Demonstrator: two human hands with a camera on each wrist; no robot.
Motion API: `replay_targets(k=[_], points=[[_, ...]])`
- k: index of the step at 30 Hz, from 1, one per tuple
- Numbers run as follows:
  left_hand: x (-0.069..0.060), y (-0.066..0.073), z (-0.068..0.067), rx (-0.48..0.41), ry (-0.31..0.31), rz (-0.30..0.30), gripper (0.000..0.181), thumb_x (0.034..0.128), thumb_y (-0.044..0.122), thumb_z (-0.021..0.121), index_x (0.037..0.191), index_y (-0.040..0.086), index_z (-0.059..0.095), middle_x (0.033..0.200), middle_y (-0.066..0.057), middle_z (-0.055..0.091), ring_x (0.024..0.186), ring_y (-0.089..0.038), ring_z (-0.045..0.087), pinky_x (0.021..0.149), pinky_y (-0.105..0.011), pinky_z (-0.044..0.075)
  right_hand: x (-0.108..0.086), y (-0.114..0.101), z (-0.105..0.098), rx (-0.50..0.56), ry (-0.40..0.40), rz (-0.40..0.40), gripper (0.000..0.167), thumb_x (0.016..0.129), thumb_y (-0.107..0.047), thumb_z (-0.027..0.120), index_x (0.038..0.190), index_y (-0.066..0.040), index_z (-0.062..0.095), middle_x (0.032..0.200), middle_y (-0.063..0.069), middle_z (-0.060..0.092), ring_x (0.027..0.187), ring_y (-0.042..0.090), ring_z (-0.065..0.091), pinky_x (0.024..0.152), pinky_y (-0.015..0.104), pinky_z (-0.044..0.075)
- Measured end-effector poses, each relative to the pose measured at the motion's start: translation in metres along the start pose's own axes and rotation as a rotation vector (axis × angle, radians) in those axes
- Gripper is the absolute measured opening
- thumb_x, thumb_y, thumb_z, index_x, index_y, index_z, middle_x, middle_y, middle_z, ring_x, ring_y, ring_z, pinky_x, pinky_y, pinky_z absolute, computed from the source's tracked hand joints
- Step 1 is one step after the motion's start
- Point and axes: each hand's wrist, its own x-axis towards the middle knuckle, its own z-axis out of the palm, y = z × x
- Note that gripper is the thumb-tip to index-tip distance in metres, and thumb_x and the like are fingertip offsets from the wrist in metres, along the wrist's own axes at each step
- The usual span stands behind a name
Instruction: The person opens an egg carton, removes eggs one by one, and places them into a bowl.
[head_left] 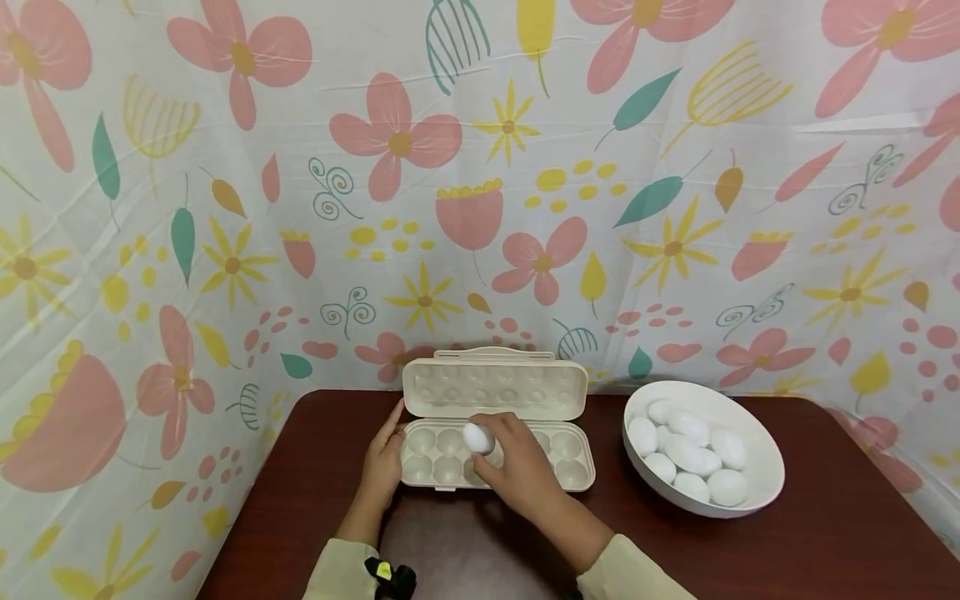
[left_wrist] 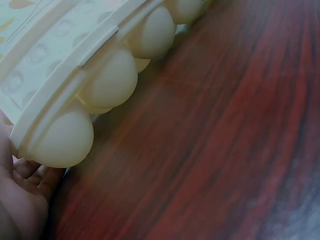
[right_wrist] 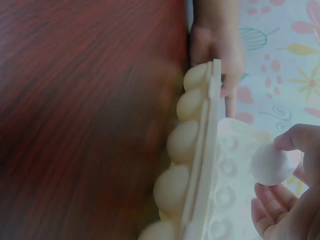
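Note:
A cream plastic egg carton [head_left: 448, 472] lies on the table with its lid [head_left: 495, 390] raised at the back. Two rows of round cups show in its base, part of them hidden behind my right hand. Between thumb and fingertips, my right hand [head_left: 521, 467] pinches a white egg [head_left: 477, 438] above the middle cups. The right wrist view shows this egg [right_wrist: 271, 164] apart from the carton. At the carton's left end, my left hand [head_left: 383, 468] holds the side, with curled fingers [left_wrist: 37, 177] partly beneath the rim in the left wrist view.
A white bowl [head_left: 767, 492] with several white eggs [head_left: 686, 451] stands to the right of the carton. The dark reddish wooden table [head_left: 315, 467] meets a flower-printed cloth [head_left: 480, 275] at the back and left.

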Motion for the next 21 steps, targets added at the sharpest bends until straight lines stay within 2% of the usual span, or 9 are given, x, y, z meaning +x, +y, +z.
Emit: replay_targets(k=[5, 14, 21], points=[[-0.001, 0.002, -0.002, 0.02, -0.011, -0.014, 0.052, 0.1076, 0.009, 0.035, 0.158, 0.021, 0.037, 0.144, -0.022, 0.052, 0.138, -0.035, 0.044, 0.117, -0.052, 0.03, -0.006, 0.006, -0.015, 0.0, 0.043, -0.002, 0.049, 0.084, -0.016, 0.082, 0.13, -0.02, 0.065, 0.117, 0.002, 0.064, 0.107, 0.02, 0.065, 0.088, 0.041, 0.055], [-0.002, 0.003, -0.002, 0.053, -0.005, -0.02, 0.053, 0.1077, 0.01, 0.036, 0.159, 0.023, 0.035, 0.142, -0.023, 0.054, 0.136, -0.035, 0.046, 0.116, -0.052, 0.032, -0.018, 0.026, -0.041, -0.075, 0.126, -0.039, 0.05, 0.081, -0.015, 0.083, 0.128, -0.015, 0.067, 0.118, 0.005, 0.065, 0.106, 0.021, 0.065, 0.09, 0.042, 0.054], [-0.001, 0.002, -0.002, 0.042, 0.001, -0.005, 0.051, 0.1077, 0.01, 0.037, 0.157, 0.021, 0.039, 0.142, -0.023, 0.056, 0.137, -0.034, 0.046, 0.118, -0.051, 0.03, -0.026, 0.043, -0.062, -0.122, 0.175, -0.006, 0.05, 0.081, -0.013, 0.083, 0.129, -0.013, 0.066, 0.115, 0.007, 0.066, 0.103, 0.02, 0.063, 0.085, 0.042, 0.053]])
